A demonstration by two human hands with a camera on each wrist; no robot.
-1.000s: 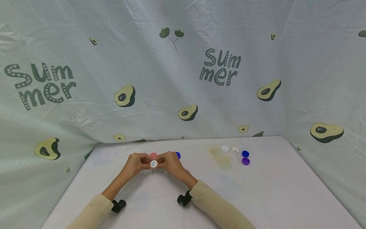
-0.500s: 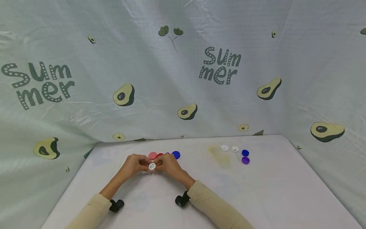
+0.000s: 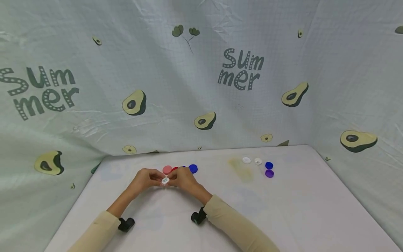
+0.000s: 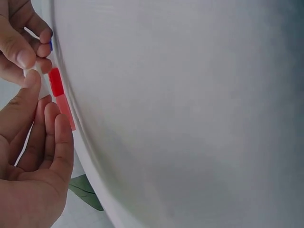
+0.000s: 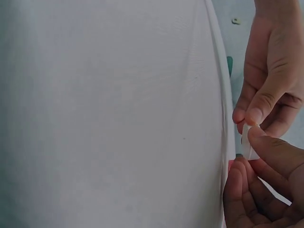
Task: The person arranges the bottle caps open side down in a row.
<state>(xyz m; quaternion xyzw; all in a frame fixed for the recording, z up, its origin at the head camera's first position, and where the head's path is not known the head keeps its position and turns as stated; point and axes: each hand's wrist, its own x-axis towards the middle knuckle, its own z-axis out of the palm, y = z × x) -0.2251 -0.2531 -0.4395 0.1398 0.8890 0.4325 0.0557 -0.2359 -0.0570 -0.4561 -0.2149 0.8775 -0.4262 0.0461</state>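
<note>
Between both hands is a small round white container (image 3: 165,180) with dark print on its flat top. My left hand (image 3: 146,181) pinches its left side with thumb and fingertips. From the right, my right hand (image 3: 185,179) pinches it too, so the two thumbs almost meet. In the left wrist view the container (image 4: 44,88) looks partly translucent and is mostly covered by fingers. The right wrist view shows its pale side (image 5: 248,145). Just behind the hands lie a pink round piece (image 3: 167,170), a red one (image 3: 175,168) partly hidden, and a blue one (image 3: 193,168).
At the table's back right lie two white round caps (image 3: 246,160), a blue cap (image 3: 269,165) and a purple cap (image 3: 269,173). A yellowish stain (image 3: 240,169) marks the white tablecloth (image 3: 283,210). A printed curtain (image 3: 170,70) hangs behind the table.
Both hands keep hold of the white container, which has shifted slightly left and tilted. The red and blue pieces behind the right hand have come into fuller view.
</note>
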